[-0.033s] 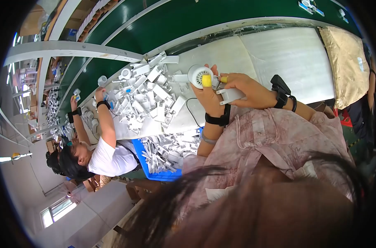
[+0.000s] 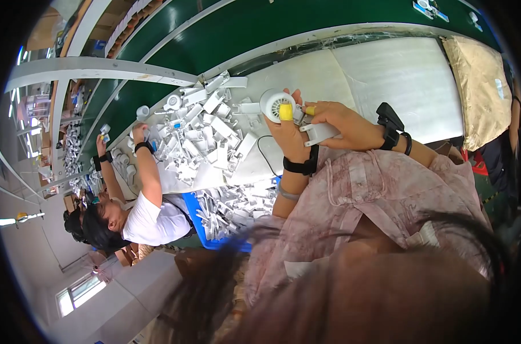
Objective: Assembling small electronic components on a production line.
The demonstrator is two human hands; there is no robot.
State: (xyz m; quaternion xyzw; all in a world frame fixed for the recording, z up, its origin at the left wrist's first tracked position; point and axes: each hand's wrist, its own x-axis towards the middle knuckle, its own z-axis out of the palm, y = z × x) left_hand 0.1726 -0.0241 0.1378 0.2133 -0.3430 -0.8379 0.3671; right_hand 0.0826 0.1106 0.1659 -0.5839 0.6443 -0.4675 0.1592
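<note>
My left hand (image 2: 289, 132) is closed around a white round plastic housing (image 2: 269, 104) with a slotted grille on its face; yellow tape wraps the thumb that presses on it. Close beside it, my right hand (image 2: 343, 125) is closed, with a white forked plastic handle piece (image 2: 320, 133) held against its palm. The right fingertips, one with yellow tape, meet the side of the round housing; what they pinch there is too small to make out. Both hands are above the pale worktable (image 2: 306, 74).
Left of my hands lies a heap of white plastic parts (image 2: 214, 129). A blue bin (image 2: 212, 243) below holds several more. A co-worker (image 2: 157, 221) handles parts at far left. A green conveyor (image 2: 237, 34) runs behind the table; a brown paper sack (image 2: 478, 92) is at right.
My hands and the pieces in them stay practically in place. The co-worker's hands have shifted slightly, and loose hair at the lower edge has swung.
</note>
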